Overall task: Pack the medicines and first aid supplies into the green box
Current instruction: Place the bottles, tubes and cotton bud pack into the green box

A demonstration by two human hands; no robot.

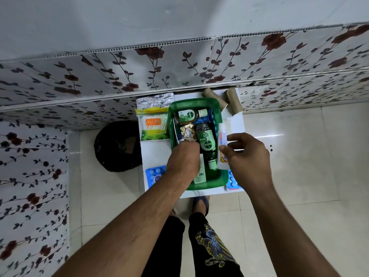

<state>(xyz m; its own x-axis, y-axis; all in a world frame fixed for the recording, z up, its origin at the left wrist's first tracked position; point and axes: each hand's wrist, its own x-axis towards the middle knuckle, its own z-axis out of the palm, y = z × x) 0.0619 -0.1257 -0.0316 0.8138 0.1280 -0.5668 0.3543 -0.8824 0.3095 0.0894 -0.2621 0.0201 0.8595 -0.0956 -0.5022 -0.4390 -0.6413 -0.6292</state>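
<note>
Two Dettol bottles (207, 143) already lie in the green box (217, 108) at the middle of the white tabletop (155, 152). The left hand (184, 156) reaches down inside it, fingers hidden, so I cannot tell its grip. The right hand (246, 152), at three o'clock of the box, pinches a small white tube (223, 134) between thumb and fingertips. It looks light and soft; better held mid-body. The cotton swabs pack (153, 124) waits at nine o'clock.
</note>
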